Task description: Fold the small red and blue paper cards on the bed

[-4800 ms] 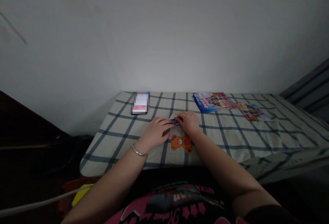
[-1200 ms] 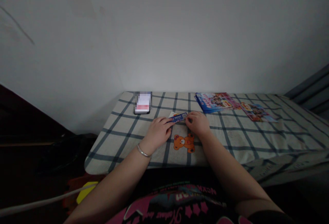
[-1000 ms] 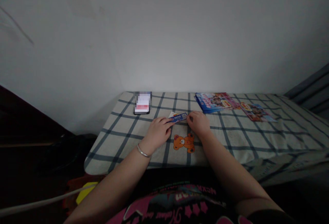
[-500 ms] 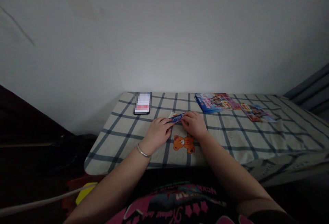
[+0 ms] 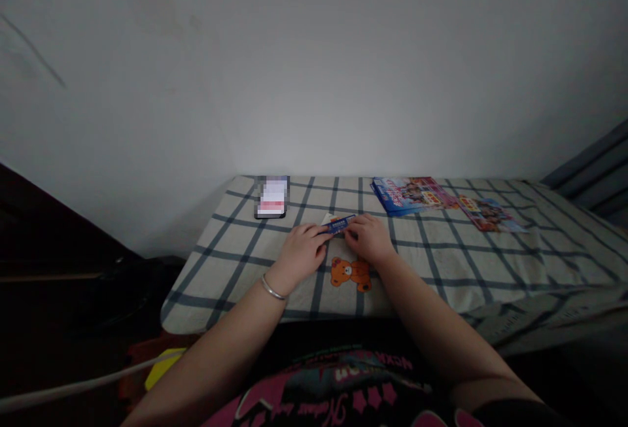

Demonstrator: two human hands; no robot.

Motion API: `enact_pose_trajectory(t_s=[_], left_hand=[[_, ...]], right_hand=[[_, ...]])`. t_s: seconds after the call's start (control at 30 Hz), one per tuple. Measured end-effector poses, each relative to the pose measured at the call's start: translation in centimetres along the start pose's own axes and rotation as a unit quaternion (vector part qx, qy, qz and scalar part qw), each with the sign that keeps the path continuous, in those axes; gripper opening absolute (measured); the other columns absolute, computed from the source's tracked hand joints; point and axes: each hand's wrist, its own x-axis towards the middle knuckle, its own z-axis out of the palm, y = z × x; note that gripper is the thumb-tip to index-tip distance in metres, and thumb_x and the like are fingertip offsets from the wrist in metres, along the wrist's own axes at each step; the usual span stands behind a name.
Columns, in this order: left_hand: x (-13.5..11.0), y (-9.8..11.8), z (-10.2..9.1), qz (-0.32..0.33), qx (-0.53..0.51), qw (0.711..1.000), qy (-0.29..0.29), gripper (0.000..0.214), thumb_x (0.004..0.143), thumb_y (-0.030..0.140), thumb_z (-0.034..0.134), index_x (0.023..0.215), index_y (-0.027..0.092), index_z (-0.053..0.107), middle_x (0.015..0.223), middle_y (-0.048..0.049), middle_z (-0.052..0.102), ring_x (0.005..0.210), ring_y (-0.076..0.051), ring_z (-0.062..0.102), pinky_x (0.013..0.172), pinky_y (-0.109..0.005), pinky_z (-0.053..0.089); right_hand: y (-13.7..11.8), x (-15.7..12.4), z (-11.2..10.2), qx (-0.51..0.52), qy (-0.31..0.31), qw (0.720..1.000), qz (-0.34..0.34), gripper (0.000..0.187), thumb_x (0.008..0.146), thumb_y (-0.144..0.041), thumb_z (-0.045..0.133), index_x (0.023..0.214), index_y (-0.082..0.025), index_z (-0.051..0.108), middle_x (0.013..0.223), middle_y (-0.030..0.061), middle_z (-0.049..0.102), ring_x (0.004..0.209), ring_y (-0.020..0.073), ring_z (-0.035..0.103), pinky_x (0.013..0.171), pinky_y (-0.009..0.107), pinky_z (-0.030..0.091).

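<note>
A narrow blue strip of folded printed paper [image 5: 338, 225] lies slantwise on the checked tablecloth, with a bit of white and yellow showing behind it. My left hand [image 5: 303, 249] presses its closed fingers on the strip's left end, the thumb lower down near the cloth. At the other end, the curled fingers of my right hand [image 5: 367, 237] pinch the paper. My hands partly cover both ends. Just below the strip, an orange teddy bear print [image 5: 351, 274] shows on the cloth.
A phone [image 5: 273, 197] with a lit, blurred screen lies at the back left. Colourful printed leaflets [image 5: 407, 195] are stacked at the back right, with another leaflet [image 5: 490, 214] beside them. The wall [image 5: 343, 74] rises behind the tablecloth [image 5: 441, 263].
My right hand has slid slightly left and down along the strip, baring a little more of its right end. My left hand has hardly moved.
</note>
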Motion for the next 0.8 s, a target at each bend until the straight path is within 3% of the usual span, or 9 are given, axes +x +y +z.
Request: enact_pose_trajectory(t_s=[0.33, 0.8], left_hand=[[-0.02, -0.17, 0.15, 0.002, 0.000, 1.000, 0.005, 0.034, 0.085, 0.016, 0.056, 0.116, 0.025, 0.066, 0.125, -0.0016, 0.064, 0.114, -0.024, 0.054, 0.100, -0.045, 0.044], [-0.09, -0.24, 0.21, 0.001, -0.003, 1.000, 0.007, 0.034, 0.086, 0.016, 0.056, 0.117, 0.026, 0.065, 0.128, -0.0001, 0.063, 0.117, -0.024, 0.052, 0.102, -0.045, 0.044]], right_hand=[[0.11, -0.02, -0.61, -0.056, -0.001, 0.993, 0.102, 0.029, 0.092, -0.030, 0.048, 0.081, -0.021, 0.073, 0.092, 0.0061, 0.071, 0.088, 0.0197, 0.060, 0.078, 0.029, 0.041], [0.47, -0.07, -1.05, -0.095, -0.003, 0.979, 0.182, 0.030, 0.093, -0.031, 0.045, 0.083, -0.020, 0.071, 0.090, 0.0088, 0.070, 0.086, 0.0210, 0.061, 0.070, 0.030, 0.037]])
